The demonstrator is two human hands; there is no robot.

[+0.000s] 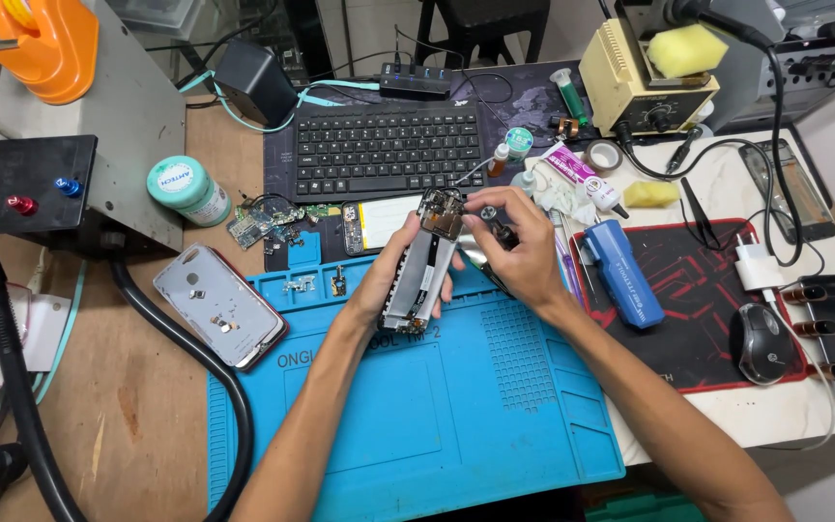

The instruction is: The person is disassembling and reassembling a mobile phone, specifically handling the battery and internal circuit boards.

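An opened phone frame (424, 266) is gripped by the left hand (393, 275) above the blue mat (456, 406). A dark tool (495, 230) is pinched by the right hand (519, 246) at its top. The back cover (219, 304) lies left of the mat and loose boards (263, 222) beyond it, so disassembly appears well advanced, though parts remain in the frame.

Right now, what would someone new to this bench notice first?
The opened phone at the centre, held in the left hand over the blue repair mat, while the right hand works a tool at its top end. Then the phone back cover lying left of the mat and the black keyboard behind.
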